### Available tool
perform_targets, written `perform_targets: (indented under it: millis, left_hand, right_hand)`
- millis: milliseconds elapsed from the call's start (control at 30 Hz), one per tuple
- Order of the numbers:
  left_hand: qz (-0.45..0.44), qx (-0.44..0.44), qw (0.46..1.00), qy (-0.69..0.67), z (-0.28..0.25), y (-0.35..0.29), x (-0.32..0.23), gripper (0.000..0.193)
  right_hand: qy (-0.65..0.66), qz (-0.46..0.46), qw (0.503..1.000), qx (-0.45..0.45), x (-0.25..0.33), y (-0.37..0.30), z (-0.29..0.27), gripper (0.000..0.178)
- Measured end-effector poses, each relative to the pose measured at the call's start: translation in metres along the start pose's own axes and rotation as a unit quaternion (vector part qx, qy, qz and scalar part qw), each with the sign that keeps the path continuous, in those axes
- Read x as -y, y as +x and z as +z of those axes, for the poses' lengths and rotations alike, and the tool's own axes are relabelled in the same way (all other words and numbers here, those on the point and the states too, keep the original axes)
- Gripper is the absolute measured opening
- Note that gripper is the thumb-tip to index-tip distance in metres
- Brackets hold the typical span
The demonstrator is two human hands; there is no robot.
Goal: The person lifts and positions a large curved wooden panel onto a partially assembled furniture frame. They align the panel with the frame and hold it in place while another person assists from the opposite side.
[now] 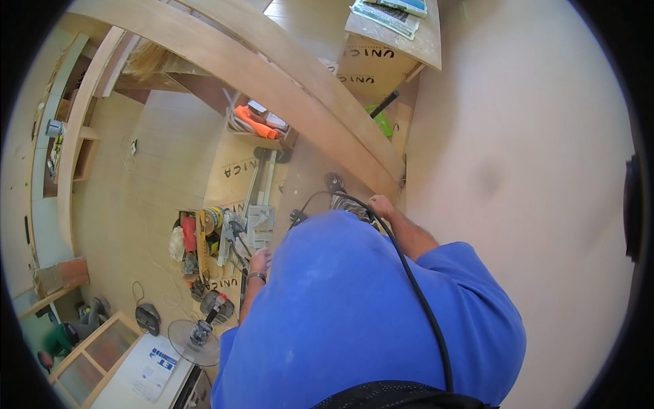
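Observation:
My left hand, with a band on its wrist, hangs beside my body near a grey plastic packet on the floor. Its fingers look loosely apart, with nothing visible in them. On the other side, my right hand is beside my leg, close to the low end of a wooden beam. The fingers of that hand are bent and partly hidden, so a grip cannot be made out. A black cable runs over my blue shirt and down past my right hand.
A tool box with several tools stands to the left, near a round transparent disc. A cardboard box holds an orange item. Printed board covers part of the floor. A person in green is low at far left.

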State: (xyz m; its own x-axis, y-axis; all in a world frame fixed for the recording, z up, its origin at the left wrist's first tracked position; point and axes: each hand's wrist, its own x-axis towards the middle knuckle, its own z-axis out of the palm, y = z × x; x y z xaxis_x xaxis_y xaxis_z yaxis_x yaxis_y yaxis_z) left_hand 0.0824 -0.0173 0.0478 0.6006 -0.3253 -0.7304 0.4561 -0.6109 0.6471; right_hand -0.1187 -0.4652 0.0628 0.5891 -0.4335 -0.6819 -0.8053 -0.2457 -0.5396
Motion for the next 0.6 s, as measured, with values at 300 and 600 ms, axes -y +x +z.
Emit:
perform_targets:
  millis: [300,600]
  left_hand:
    - [0.123,0.015,0.927,0.355,0.001,0.012,0.048,0.028]
    - [0.010,-0.026,0.973,0.230,0.059,-0.016,-0.012,0.031]
  right_hand:
    - [0.118,0.096,0.988,0.006,-0.023,0.009,-0.029,0.016]
    - [0.109,0.076,0.985,-0.111,-0.061,0.114,-0.140,0.032]
